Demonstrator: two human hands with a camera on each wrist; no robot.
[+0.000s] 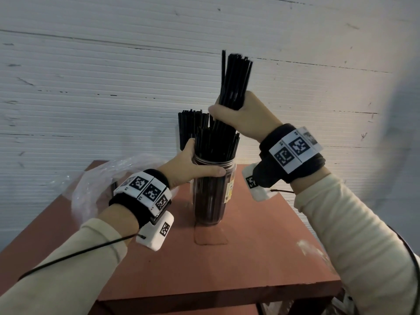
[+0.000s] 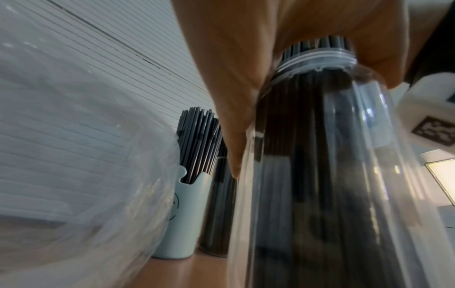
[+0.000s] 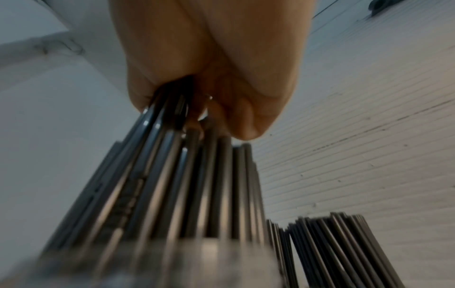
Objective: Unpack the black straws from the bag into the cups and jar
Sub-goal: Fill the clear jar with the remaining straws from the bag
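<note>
From the head view, left hand (image 1: 188, 165) wrapped round the neck of the straw-filled jar (image 1: 212, 192) on the red table (image 1: 250, 258), right hand (image 1: 241, 117) clamped on a raised bundle of black straws (image 1: 236, 80), crumpled bag (image 1: 95, 185) left; left wrist: pale cup (image 2: 182, 220) holding straws behind; right wrist: fist closed on straws.

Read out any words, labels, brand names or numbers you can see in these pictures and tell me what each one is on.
No text can be read.
Yellow and white label on the clear plastic jar: print too small and blurred to read.
Pale blue cup of black straws: a faint round mark, not legible.
White wrist bands on both wrists: black square code patterns with tiny characters, too small to read.
</note>
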